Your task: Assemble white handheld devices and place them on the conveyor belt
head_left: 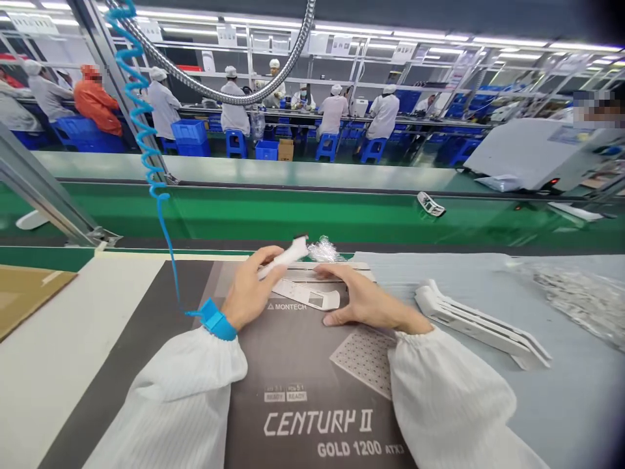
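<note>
My left hand (251, 286), with a blue strap at its wrist, is closed round a white elongated plastic part (288, 255) that tilts up to the right. Below it, a flat white panel with a rectangular opening (305, 294) lies over a dark printed cardboard sheet (303, 365). At the panel's right end is my right hand (359, 296), its thumb and fingers spread apart with nothing between them. Crumpled clear plastic (325, 249) sits just beyond the hands.
Several white parts (481, 326) lie together on the right, beside a clear bag of small pieces (581, 296). A green conveyor (293, 215) crosses ahead, carrying a white part (430, 204). A blue coiled cord (146, 130) hangs at left. People sit beyond.
</note>
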Demonstrator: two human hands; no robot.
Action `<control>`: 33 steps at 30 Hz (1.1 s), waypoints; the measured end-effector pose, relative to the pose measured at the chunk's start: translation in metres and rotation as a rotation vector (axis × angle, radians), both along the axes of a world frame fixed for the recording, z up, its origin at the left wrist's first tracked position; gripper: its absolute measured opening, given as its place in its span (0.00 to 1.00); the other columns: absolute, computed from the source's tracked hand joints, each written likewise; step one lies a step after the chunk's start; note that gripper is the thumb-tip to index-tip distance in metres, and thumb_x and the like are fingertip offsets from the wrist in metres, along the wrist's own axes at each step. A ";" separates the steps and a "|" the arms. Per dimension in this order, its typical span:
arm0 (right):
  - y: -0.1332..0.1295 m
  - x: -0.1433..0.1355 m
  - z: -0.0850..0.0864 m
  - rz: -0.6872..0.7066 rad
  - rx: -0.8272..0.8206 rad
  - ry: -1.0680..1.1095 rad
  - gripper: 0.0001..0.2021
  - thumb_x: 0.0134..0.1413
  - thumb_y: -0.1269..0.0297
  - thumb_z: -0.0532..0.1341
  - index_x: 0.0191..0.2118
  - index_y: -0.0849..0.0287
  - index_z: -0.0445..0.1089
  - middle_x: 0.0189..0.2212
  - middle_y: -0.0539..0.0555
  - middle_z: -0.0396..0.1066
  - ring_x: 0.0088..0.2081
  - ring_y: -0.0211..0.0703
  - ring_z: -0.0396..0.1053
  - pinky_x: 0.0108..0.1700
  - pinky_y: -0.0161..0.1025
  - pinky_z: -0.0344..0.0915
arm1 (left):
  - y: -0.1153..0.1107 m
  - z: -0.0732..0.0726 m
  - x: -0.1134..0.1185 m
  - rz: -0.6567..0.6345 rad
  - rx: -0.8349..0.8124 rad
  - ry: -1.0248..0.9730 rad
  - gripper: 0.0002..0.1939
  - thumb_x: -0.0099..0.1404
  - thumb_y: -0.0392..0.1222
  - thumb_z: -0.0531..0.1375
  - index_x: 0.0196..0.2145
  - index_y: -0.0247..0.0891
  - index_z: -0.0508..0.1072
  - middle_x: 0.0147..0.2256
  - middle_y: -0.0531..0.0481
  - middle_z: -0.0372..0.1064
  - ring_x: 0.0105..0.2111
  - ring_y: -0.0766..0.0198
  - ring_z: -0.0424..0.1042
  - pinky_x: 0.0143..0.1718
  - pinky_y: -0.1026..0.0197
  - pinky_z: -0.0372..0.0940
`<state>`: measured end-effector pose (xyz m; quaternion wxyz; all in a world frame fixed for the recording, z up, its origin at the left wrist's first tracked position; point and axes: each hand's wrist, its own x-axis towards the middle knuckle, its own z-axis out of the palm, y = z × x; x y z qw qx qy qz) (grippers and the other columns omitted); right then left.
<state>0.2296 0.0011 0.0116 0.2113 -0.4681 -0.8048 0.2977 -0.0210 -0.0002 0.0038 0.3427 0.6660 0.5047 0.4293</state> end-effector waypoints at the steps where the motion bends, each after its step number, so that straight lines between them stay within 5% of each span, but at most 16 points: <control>1: 0.000 0.001 -0.004 -0.036 -0.007 0.012 0.37 0.39 0.54 0.74 0.57 0.54 0.66 0.53 0.59 0.71 0.54 0.55 0.68 0.56 0.53 0.63 | -0.001 -0.003 0.001 -0.055 0.022 0.066 0.17 0.66 0.47 0.58 0.51 0.43 0.72 0.51 0.48 0.72 0.50 0.57 0.69 0.53 0.56 0.62; 7: 0.007 -0.018 -0.024 -0.204 0.025 0.240 0.27 0.40 0.62 0.74 0.49 0.56 0.69 0.47 0.57 0.75 0.47 0.50 0.73 0.52 0.49 0.67 | 0.001 -0.020 0.006 -0.128 0.146 0.344 0.14 0.63 0.42 0.62 0.48 0.41 0.73 0.48 0.46 0.74 0.50 0.55 0.70 0.58 0.48 0.58; 13: 0.007 -0.021 -0.024 -0.246 0.046 0.384 0.28 0.42 0.64 0.73 0.52 0.54 0.69 0.47 0.55 0.76 0.52 0.50 0.72 0.58 0.51 0.63 | 0.000 -0.006 0.006 -0.086 0.066 0.319 0.14 0.62 0.43 0.62 0.46 0.41 0.73 0.47 0.48 0.75 0.48 0.56 0.72 0.54 0.51 0.62; 18: 0.010 -0.020 -0.022 -0.287 -0.013 0.550 0.25 0.42 0.57 0.73 0.48 0.54 0.71 0.47 0.56 0.76 0.51 0.52 0.72 0.57 0.52 0.64 | -0.005 0.001 0.010 -0.058 -0.070 0.156 0.14 0.60 0.44 0.64 0.44 0.41 0.74 0.47 0.48 0.75 0.47 0.55 0.73 0.51 0.53 0.65; 23: 0.010 -0.044 -0.026 -0.348 -0.254 1.034 0.24 0.50 0.41 0.65 0.44 0.55 0.72 0.45 0.56 0.76 0.49 0.49 0.72 0.56 0.50 0.66 | -0.013 -0.006 0.027 -0.104 0.018 0.070 0.16 0.69 0.46 0.55 0.52 0.41 0.71 0.52 0.46 0.72 0.51 0.56 0.71 0.54 0.53 0.64; 26: 0.008 -0.062 -0.028 -0.351 -0.415 1.228 0.28 0.56 0.33 0.49 0.36 0.54 0.68 0.33 0.55 0.74 0.42 0.49 0.73 0.49 0.50 0.70 | -0.023 -0.005 0.042 -0.155 0.069 0.302 0.21 0.72 0.50 0.50 0.57 0.40 0.67 0.51 0.41 0.73 0.49 0.51 0.73 0.51 0.51 0.65; 29: 0.006 -0.067 -0.028 -0.421 -0.511 1.297 0.24 0.57 0.36 0.47 0.26 0.51 0.60 0.15 0.48 0.56 0.25 0.47 0.67 0.38 0.49 0.71 | -0.030 0.000 0.050 -0.207 0.019 0.622 0.28 0.68 0.59 0.53 0.57 0.37 0.67 0.40 0.37 0.77 0.39 0.45 0.77 0.40 0.51 0.67; 31: 0.005 -0.065 -0.025 -0.486 -0.589 1.379 0.22 0.58 0.40 0.46 0.24 0.51 0.57 0.12 0.45 0.46 0.19 0.45 0.60 0.34 0.48 0.70 | -0.029 0.003 0.050 -0.219 0.027 0.738 0.30 0.68 0.62 0.51 0.55 0.35 0.69 0.37 0.36 0.77 0.37 0.42 0.77 0.37 0.51 0.66; 33: 0.004 -0.062 -0.019 -0.476 -0.685 1.435 0.22 0.61 0.43 0.44 0.25 0.52 0.60 0.14 0.46 0.51 0.21 0.45 0.62 0.36 0.47 0.70 | -0.026 0.004 0.045 -0.200 0.026 0.786 0.31 0.68 0.64 0.49 0.50 0.34 0.72 0.36 0.35 0.77 0.36 0.41 0.77 0.37 0.50 0.66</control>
